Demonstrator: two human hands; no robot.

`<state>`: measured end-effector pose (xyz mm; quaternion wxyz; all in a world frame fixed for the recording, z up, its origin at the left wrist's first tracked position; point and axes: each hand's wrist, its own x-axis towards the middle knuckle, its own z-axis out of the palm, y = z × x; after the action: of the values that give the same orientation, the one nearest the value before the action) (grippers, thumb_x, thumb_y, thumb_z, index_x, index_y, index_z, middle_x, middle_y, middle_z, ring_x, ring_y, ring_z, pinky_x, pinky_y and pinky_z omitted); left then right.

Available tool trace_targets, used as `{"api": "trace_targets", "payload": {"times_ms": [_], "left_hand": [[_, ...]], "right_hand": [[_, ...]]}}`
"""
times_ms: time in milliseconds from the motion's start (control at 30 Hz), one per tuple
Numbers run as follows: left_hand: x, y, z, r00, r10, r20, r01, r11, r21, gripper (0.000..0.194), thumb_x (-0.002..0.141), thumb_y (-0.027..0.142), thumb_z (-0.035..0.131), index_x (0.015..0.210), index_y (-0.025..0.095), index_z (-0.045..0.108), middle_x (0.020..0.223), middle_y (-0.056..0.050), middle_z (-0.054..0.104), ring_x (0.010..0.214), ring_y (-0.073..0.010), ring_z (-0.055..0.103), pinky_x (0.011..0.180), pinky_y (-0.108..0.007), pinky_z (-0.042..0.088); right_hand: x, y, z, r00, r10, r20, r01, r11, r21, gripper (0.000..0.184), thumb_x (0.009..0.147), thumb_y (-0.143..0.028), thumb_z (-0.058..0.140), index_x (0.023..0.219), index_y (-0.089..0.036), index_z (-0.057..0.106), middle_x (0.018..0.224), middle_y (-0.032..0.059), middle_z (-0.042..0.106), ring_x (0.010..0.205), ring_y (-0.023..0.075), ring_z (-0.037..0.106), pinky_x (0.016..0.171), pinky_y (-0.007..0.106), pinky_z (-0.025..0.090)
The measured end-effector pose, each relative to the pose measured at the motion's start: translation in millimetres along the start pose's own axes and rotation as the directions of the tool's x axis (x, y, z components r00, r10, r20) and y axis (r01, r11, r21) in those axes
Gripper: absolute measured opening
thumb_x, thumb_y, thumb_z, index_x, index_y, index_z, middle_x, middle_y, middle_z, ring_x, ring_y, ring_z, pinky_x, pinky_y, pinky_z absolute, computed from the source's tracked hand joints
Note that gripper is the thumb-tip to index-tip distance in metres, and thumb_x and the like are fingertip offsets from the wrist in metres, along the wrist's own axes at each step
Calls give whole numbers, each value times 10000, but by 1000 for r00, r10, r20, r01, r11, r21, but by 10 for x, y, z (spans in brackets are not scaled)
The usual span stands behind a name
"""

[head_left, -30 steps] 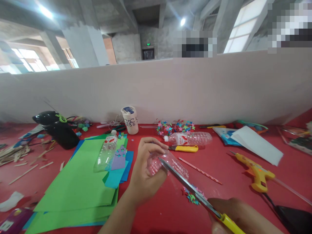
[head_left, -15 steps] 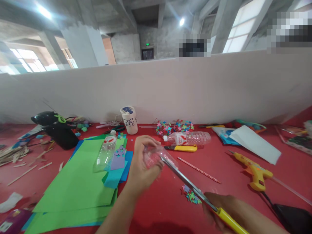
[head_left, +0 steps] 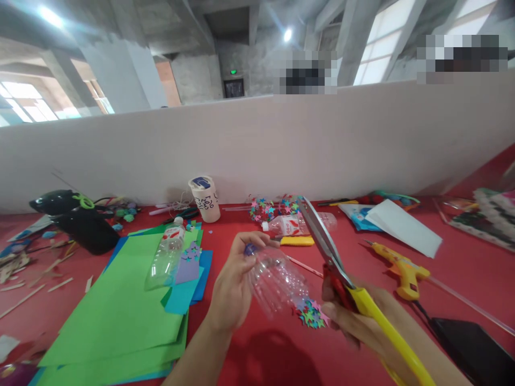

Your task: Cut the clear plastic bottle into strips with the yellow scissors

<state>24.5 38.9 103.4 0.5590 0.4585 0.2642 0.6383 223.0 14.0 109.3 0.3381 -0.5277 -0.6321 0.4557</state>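
My left hand [head_left: 233, 289] is wrapped round the neck end of a clear plastic bottle piece [head_left: 277, 279] with a blue cap, held tilted above the red table [head_left: 362, 343]. My right hand [head_left: 354, 316] grips yellow-handled scissors [head_left: 333, 257]; their blades are closed and point up and away, apart from the bottle. A small heap of coloured paper stars [head_left: 311, 315] lies on the table just under the bottle's cut end.
Green and blue paper sheets [head_left: 116, 311] with an empty bottle [head_left: 164, 252] lie left. A second bottle [head_left: 298, 224], yellow knife [head_left: 296, 240], paper cup [head_left: 204, 197], yellow glue gun [head_left: 398, 265], white paper [head_left: 402, 228], a black object [head_left: 80, 222] and a white partition wall [head_left: 281, 145] lie behind.
The scissors have come out of the bottle and swung upward, blades closed. My left hand turned the bottle so its cap points up-left. The camera shifted slightly right.
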Motion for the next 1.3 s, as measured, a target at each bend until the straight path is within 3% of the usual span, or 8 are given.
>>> {"api": "trace_targets", "payload": {"times_ms": [100, 267, 433, 567, 733, 967, 1133, 1300], "left_hand": [[-32, -96, 61, 996, -75, 43, 78, 996, -53, 169, 794, 188, 476, 900, 231, 601, 1053, -46, 569, 1070, -237, 559, 936, -437, 467], [-49, -154, 114, 976, -212, 40, 215, 972, -94, 193, 742, 166, 520, 873, 209, 655, 1167, -48, 541, 1178, -250, 523, 1012, -396, 422], [-61, -116, 217, 932, -362, -25, 356, 927, -115, 310, 739, 276, 651, 1046, 247, 613, 1206, -52, 520, 1141, -251, 543, 927, -387, 472], [-78, -65, 265, 933, -349, -87, 342, 936, -88, 465, 614, 134, 674, 1057, 227, 566, 1154, -62, 562, 1078, -230, 569, 908, -362, 457], [-82, 27, 256, 934, -356, -7, 355, 932, -77, 499, 561, 104, 651, 1038, 214, 553, 1094, -57, 633, 980, -213, 630, 884, -329, 431], [-49, 10, 384, 943, -329, -41, 329, 944, -11, 443, 648, 176, 680, 1063, 206, 530, 1050, -55, 645, 914, -200, 642, 879, -361, 449], [-77, 7, 461, 962, -274, -16, 274, 962, 16, 456, 681, 206, 716, 1099, 225, 537, 1145, -65, 622, 1037, -227, 626, 902, -357, 451], [-104, 7, 478, 955, -286, -74, 289, 957, 35, 520, 680, 188, 708, 1166, 251, 537, 1132, -56, 651, 1064, -236, 614, 947, -374, 436]], "right_hand": [[55, 31, 28, 998, 59, -11, -58, 996, 61, 249, 728, -426, 641, 730, -209, 518, 534, -63, 485, 391, 86, 394, 382, 201, 341], [91, 93, 69, 975, -90, -201, 82, 996, -46, 146, 760, -323, 559, 702, -223, 470, 566, -67, 427, 478, 113, 396, 441, 224, 355], [107, 142, 55, 962, -135, -237, 102, 984, -146, 141, 694, -284, 571, 692, -235, 439, 582, -43, 490, 522, 138, 429, 497, 253, 370], [87, 114, 73, 967, -158, -199, 124, 977, -174, 128, 676, -317, 524, 690, -244, 421, 575, -30, 524, 512, 149, 450, 492, 262, 378], [50, 72, 81, 968, -176, -180, 146, 975, -169, 138, 697, -334, 485, 677, -246, 380, 567, -53, 424, 513, 137, 411, 476, 241, 362], [17, -3, -58, 951, -235, -200, 196, 961, -194, 192, 664, -293, 515, 645, -244, 330, 540, -84, 327, 522, 116, 265, 461, 222, 234], [7, -31, -110, 953, -235, -189, 194, 958, -210, 171, 652, -262, 504, 652, -241, 334, 541, -77, 354, 522, 119, 279, 469, 218, 238], [13, -48, -18, 970, -205, -131, 171, 958, -231, 170, 668, -232, 531, 648, -236, 362, 540, -64, 414, 502, 124, 335, 480, 228, 233]]}}
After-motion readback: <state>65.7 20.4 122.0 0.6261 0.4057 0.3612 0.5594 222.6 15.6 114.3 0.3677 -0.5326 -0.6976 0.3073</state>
